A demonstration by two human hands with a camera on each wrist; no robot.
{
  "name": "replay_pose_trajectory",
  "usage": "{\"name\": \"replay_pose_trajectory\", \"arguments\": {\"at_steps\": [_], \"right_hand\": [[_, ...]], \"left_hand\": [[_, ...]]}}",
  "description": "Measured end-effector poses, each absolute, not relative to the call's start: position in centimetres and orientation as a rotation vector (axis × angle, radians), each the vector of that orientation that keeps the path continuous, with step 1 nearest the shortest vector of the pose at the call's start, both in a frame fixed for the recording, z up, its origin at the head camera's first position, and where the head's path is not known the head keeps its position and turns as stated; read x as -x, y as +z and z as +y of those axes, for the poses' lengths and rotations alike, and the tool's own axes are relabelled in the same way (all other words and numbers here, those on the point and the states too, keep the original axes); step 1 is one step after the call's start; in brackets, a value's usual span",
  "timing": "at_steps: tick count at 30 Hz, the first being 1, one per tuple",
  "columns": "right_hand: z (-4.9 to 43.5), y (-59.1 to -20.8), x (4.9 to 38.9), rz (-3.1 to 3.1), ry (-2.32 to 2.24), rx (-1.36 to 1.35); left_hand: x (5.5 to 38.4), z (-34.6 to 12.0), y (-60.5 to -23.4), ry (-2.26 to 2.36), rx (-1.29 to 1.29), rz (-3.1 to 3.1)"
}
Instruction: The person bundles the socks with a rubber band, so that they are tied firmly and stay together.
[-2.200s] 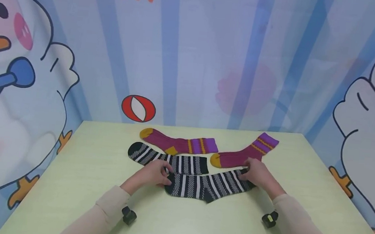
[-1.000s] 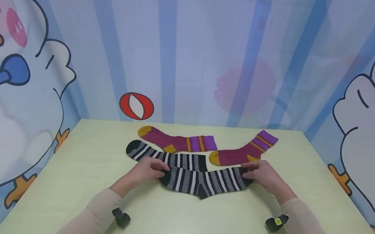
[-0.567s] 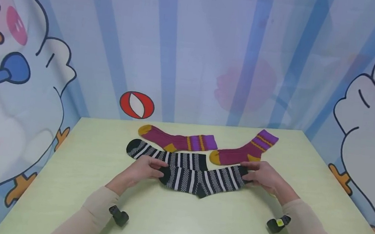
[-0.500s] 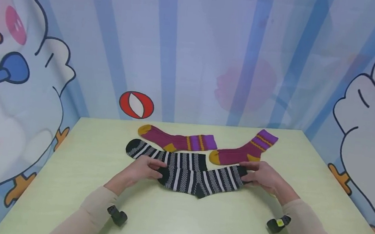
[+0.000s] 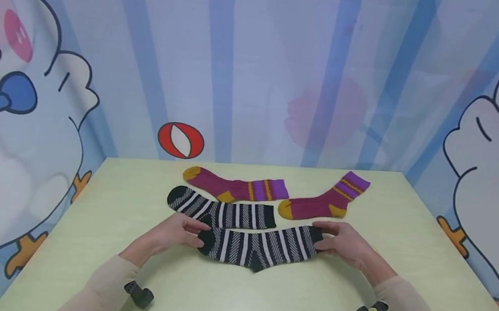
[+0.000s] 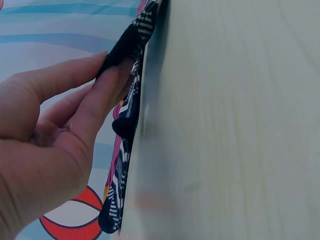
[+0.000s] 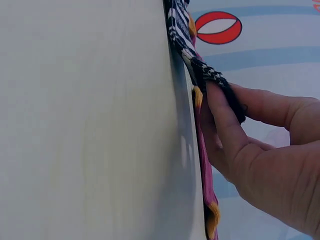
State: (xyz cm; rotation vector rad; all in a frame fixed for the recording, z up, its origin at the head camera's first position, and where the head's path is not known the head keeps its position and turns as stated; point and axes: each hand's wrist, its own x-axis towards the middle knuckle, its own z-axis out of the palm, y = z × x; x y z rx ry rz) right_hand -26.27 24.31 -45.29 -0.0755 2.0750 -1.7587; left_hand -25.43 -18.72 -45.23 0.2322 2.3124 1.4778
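A black sock with white and grey stripes point(image 5: 262, 248) stretches between both hands in the head view, its heel pointing toward the person. My left hand point(image 5: 173, 233) pinches its black toe end between thumb and fingers. At the cuff, my right hand point(image 5: 342, 244) pinches the black edge the same way. Both wrist views show the held ends lifted off the table, gripped by the left fingers point(image 6: 90, 110) and the right thumb point(image 7: 225, 115). A matching striped sock point(image 5: 243, 215) lies flat just behind the held one.
Farther back lie two maroon socks, one on the left point(image 5: 237, 188) and one on the right point(image 5: 317, 208), with mustard toes and heels and purple cuffs. The pale yellow table point(image 5: 242, 307) ends at a blue striped cloth backdrop point(image 5: 258, 75) with cartoon ducks.
Both hands and the held striped sock have shifted left and, lately, slightly toward the person, so a gap shows to the matching sock behind. Both hands have kept hold of its ends.
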Motion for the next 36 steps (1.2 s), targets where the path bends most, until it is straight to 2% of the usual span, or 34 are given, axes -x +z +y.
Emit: {"name": "replay_pose_trajectory", "arguments": {"at_steps": [8, 36], "right_hand": [[23.4, -45.5, 24.9, 2.062, -1.767, 0.074], [21.8, -45.6, 22.9, 2.155, -1.693, 0.049]], "left_hand": [[24.8, -19.7, -45.0, 1.488, -0.279, 2.24], [24.1, -20.6, -45.5, 1.434, -0.182, 2.247]]}}
